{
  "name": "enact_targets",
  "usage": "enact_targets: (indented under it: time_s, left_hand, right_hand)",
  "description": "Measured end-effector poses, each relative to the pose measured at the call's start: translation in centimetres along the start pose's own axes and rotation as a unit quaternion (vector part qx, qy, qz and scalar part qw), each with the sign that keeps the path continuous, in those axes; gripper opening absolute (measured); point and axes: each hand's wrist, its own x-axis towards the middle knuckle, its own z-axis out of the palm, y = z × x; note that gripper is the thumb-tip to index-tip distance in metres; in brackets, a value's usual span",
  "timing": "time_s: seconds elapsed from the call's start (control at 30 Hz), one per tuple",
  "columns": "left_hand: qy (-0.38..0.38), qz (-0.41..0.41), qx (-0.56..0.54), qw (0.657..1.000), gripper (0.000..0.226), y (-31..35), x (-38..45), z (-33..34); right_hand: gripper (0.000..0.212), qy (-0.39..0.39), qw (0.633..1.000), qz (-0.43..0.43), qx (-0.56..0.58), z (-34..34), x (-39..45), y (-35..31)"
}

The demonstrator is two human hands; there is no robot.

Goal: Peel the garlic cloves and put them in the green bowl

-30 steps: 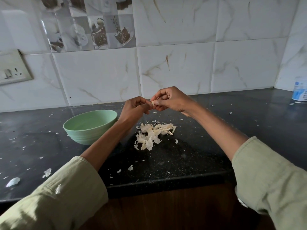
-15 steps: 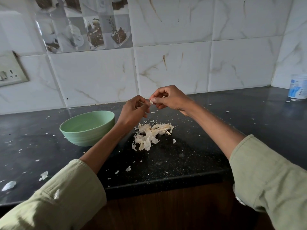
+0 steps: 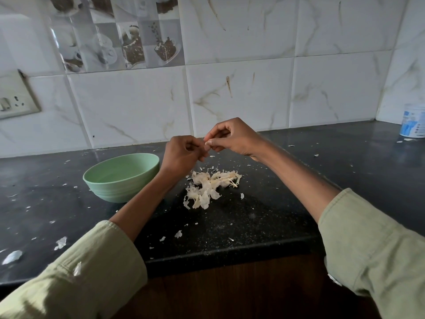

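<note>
Both hands are raised above the black counter, fingertips meeting. My left hand (image 3: 181, 154) curls its fingers round a garlic clove that is almost wholly hidden inside the grip. My right hand (image 3: 230, 138) pinches at the same spot with thumb and forefinger, where a sliver of pale garlic skin (image 3: 205, 142) shows. The green bowl (image 3: 119, 178) stands on the counter left of my left wrist; its inside is hidden from this angle. A heap of white garlic peels (image 3: 210, 186) lies on the counter below the hands.
Small peel flakes are scattered over the black counter (image 3: 253, 217), with bigger bits at the left front (image 3: 12, 256). A white and blue tub (image 3: 414, 120) stands at the far right by the tiled wall. A wall socket (image 3: 13, 97) is on the left.
The hands have stayed together at the clove, with small shifts of the fingers. The view has drifted slightly. Bowl and peel heap have not moved.
</note>
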Motion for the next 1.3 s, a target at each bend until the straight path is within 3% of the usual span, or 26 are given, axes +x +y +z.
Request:
enact_targets:
  time_s: [0.37, 0.6, 0.8, 1.0, 1.3]
  left_hand:
    - [-0.014, -0.003, -0.040, 0.999, 0.018, 0.3, -0.2, -0.2]
    - [-0.024, -0.007, -0.040, 0.999, 0.018, 0.4, -0.2, 0.1]
    - [-0.027, -0.030, -0.030, 0.999, 0.005, 0.2, 0.0, 0.1]
    - [-0.049, -0.024, 0.002, 0.998, 0.014, 0.0, 0.0, 0.5]
    - [-0.050, -0.029, 0.020, 0.998, 0.017, 0.0, -0.2, 0.6]
  right_hand:
    - [0.011, 0.009, 1.000, 0.007, 0.020, -0.3, 0.0, -0.2]
    - [0.006, 0.025, 0.998, 0.003, -0.061, -0.4, 0.0, -0.3]
    - [0.006, 0.018, 0.995, -0.031, -0.091, -0.9, 0.0, -0.6]
    - [0.007, 0.011, 0.982, -0.083, -0.169, -0.6, -0.1, -0.9]
    - [0.004, 0.023, 0.978, -0.098, -0.183, -0.4, -0.5, -1.2]
